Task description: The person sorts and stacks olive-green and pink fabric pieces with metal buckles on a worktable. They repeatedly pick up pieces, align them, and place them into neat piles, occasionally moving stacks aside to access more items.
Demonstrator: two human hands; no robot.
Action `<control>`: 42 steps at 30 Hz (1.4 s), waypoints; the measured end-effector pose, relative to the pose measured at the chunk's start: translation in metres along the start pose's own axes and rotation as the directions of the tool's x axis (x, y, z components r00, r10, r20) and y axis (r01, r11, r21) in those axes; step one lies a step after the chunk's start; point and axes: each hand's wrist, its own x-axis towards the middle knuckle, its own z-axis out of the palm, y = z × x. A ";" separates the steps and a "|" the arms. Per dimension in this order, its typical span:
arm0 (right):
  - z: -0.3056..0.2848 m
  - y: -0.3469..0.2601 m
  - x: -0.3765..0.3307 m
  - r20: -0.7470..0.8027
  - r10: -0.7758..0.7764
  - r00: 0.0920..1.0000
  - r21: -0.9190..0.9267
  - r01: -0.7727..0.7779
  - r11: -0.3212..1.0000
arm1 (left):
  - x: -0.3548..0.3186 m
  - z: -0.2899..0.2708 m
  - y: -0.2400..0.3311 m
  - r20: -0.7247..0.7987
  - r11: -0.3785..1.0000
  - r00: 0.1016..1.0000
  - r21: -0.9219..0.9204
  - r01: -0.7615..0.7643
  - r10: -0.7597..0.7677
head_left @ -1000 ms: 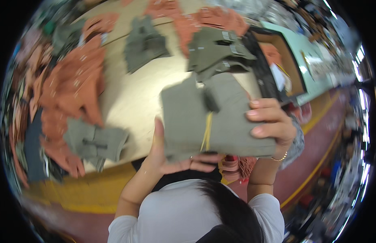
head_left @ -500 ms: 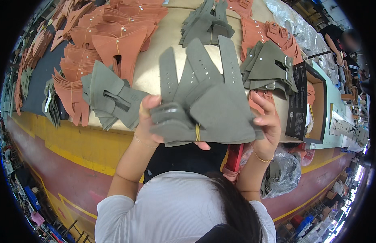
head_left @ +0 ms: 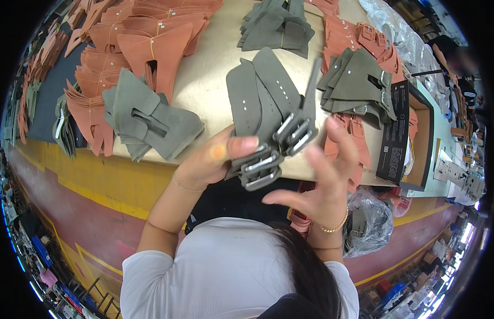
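Head view: left hand (head_left: 212,162), grip closed on grey buckled straps (head_left: 268,117), now fanned upright over the bench (head_left: 215,80) edge; right hand (head_left: 321,183) released since before, fingers spread. Beyond: grey leather pieces (head_left: 146,117), tan stacks (head_left: 146,37).

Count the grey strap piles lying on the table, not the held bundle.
3: one near the front edge, left of the left hand; one at the far edge, centre; one at right by the box. More may hide among the brown stacks.

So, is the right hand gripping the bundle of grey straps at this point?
No: the right hand is open with fingers spread beside the grey straps, which the left hand pinches near the buckles.
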 end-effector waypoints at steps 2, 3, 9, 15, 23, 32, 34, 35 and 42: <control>-0.004 -0.010 0.002 0.173 -0.017 0.985 -0.053 0.027 0.998 | 0.003 0.002 -0.002 -0.056 0.992 0.998 -0.130 0.009 -0.016; -0.001 -0.012 0.004 0.202 0.035 0.979 -0.058 -0.024 0.998 | 0.005 0.003 -0.004 -0.086 0.983 0.996 -0.181 0.017 -0.033; 0.025 -0.009 0.003 0.135 0.064 0.989 -0.075 -0.054 0.996 | 0.006 0.003 -0.012 -0.167 0.965 0.986 -0.254 -0.066 0.023; 0.026 -0.002 -0.002 0.041 -0.080 0.996 0.134 0.074 0.988 | 0.004 0.001 -0.006 -0.220 0.964 0.975 -0.254 -0.080 0.023; 0.018 -0.005 -0.013 -0.105 -0.175 0.979 0.287 0.198 0.937 | 0.002 -0.004 0.004 -0.182 0.926 0.983 -0.372 -0.062 -0.008; 0.016 -0.012 -0.014 -0.165 -0.188 0.968 0.330 0.234 0.915 | -0.004 0.002 0.012 -0.195 0.937 0.981 -0.341 -0.076 0.009; 0.014 -0.014 -0.014 -0.140 -0.178 0.974 0.344 0.216 0.914 | -0.004 0.000 0.014 -0.169 0.934 0.986 -0.350 -0.068 0.008; 0.014 -0.014 -0.014 -0.133 -0.180 0.975 0.329 0.215 0.919 | -0.004 0.000 0.014 -0.135 0.925 0.991 -0.373 -0.070 0.020; 0.015 -0.015 -0.013 -0.125 -0.177 0.976 0.310 0.208 0.928 | -0.003 -0.004 0.015 -0.073 0.914 0.997 -0.403 -0.052 0.024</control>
